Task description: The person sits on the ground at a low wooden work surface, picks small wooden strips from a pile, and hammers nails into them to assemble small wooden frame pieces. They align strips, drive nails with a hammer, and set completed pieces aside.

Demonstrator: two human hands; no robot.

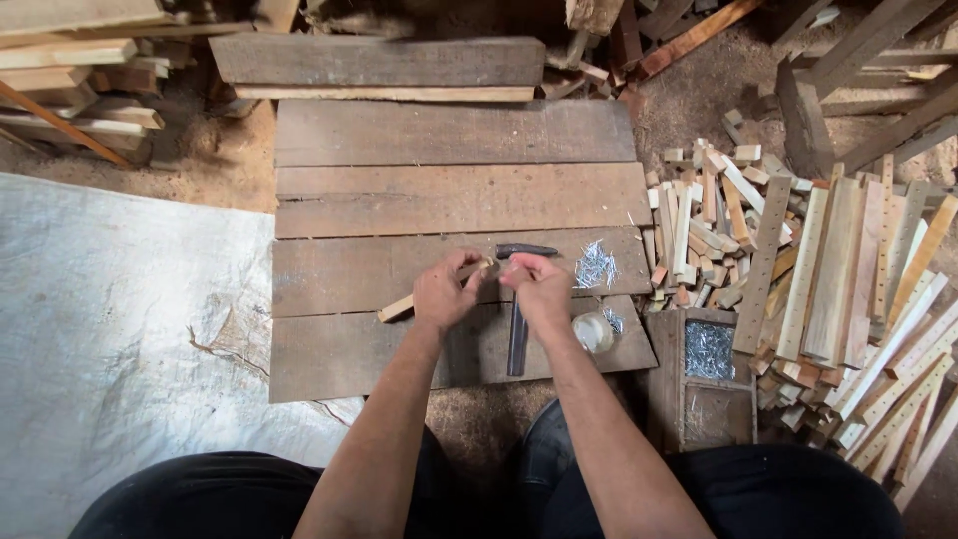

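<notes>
Wood strip (436, 289) pinched by left hand (442, 292); right hand (540, 287), fingertips apparently nipping something small, risks fumbling it; hammer (519, 319) lies underneath.

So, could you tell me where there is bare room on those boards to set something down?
The two far planks beyond both hands lie bare. The near plank's left end, below the wooden strip, is free too. It is crowded at the right: loose nails, hammer, a small jar, then the offcut pile.
</notes>
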